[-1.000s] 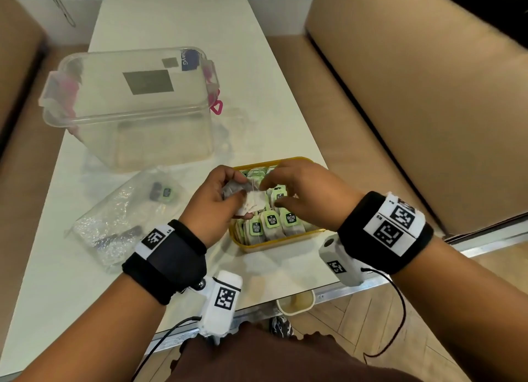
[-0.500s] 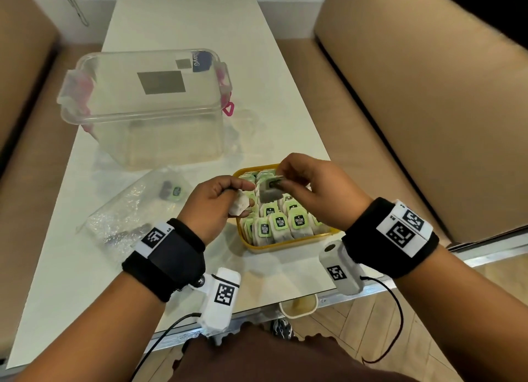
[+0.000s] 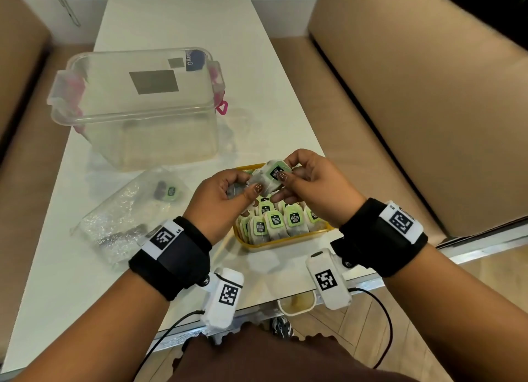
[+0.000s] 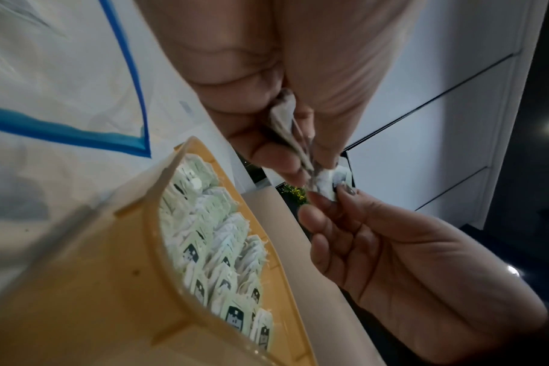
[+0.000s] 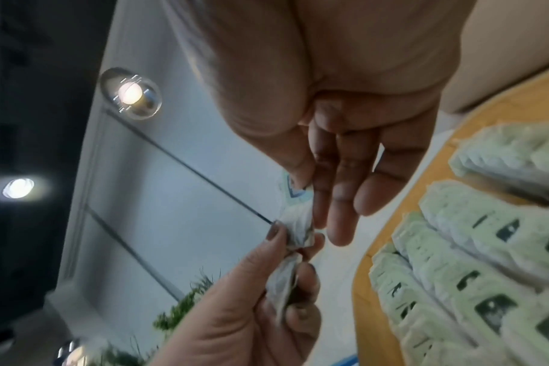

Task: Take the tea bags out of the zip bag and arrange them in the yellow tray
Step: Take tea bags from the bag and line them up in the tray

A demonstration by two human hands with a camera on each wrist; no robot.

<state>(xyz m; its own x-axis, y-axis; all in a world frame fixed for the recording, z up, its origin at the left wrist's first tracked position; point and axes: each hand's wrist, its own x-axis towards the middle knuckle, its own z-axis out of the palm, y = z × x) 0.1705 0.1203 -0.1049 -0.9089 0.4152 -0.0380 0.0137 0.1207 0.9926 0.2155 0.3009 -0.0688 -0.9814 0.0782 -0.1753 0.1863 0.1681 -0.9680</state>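
A yellow tray [image 3: 285, 243] near the table's front edge holds rows of tea bags [image 3: 275, 221] with green tags, standing upright. Just above its far end both hands hold one tea bag [image 3: 270, 175] with a green tag. My left hand [image 3: 225, 193] pinches its left side, and my right hand [image 3: 311, 181] pinches its right side by thumb and fingertips. The left wrist view shows the tea bag [image 4: 325, 182] between both hands over the tray [image 4: 110, 297]. The clear zip bag [image 3: 131, 210] lies flat left of the tray with a tea bag [image 3: 168, 192] inside.
A clear lidded plastic box [image 3: 137, 107] with pink latches stands behind the zip bag. Tan benches [image 3: 428, 95] flank the white table [image 3: 183, 15] on both sides. The table's front edge runs just below the tray.
Both hands rose a little off the tray. The right hand, which held a bag apart from the left, now meets it, and both hold one tea bag with its green tag facing up.
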